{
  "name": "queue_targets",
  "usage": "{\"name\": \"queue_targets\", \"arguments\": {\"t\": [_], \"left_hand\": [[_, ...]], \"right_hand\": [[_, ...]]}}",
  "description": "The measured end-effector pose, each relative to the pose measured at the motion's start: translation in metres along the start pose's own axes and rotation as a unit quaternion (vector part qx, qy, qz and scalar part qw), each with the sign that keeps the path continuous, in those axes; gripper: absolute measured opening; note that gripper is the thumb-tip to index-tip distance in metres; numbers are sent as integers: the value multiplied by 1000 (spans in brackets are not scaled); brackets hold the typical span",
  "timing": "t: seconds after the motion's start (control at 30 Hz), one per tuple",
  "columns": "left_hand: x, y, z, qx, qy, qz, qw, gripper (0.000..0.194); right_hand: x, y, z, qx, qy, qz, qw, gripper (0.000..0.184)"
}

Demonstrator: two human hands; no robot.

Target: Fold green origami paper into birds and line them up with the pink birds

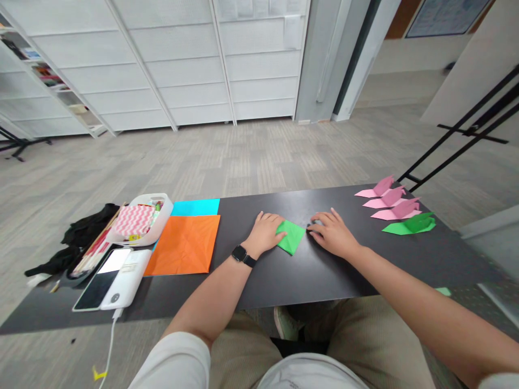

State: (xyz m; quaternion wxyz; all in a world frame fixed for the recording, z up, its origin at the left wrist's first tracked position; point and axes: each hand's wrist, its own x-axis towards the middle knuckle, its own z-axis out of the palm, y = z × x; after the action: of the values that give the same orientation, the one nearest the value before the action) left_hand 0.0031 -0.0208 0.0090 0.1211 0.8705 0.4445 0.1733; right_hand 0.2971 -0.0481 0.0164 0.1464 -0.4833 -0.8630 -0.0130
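Ok so my left hand (264, 234) is on the folded green paper (292, 237), can't tell if pinching, right hand (333, 233) loosely spread just beside it.

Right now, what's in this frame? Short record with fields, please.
Left hand: lying over the left side of the folded green paper
Right hand: beside its right corner, contact unclear
Surface: dark table
Right end: three pink folded figures, one green figure
Left end: orange paper partly covering blue paper; white basket
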Motion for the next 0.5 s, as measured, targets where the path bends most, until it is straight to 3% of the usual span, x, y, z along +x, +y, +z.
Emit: {"name": "queue_targets", "arguments": {"t": [0.17, 0.3, 0.4, 0.5], "left_hand": [[0, -2, -1, 18, -5, -5, 1000, 37], [0, -10, -2, 29, 0, -22, 999, 34], [0, -15, -2, 34, 5, -35, 999, 32], [2, -19, -4, 45, 14, -41, 998, 30]], "right_hand": [[47, 12, 12, 85, 61, 56, 993, 29], [86, 3, 31, 171, 108, 72, 977, 30], [95, -6, 42, 206, 132, 85, 966, 31], [91, -8, 45, 241, 113, 40, 963, 29]]}}
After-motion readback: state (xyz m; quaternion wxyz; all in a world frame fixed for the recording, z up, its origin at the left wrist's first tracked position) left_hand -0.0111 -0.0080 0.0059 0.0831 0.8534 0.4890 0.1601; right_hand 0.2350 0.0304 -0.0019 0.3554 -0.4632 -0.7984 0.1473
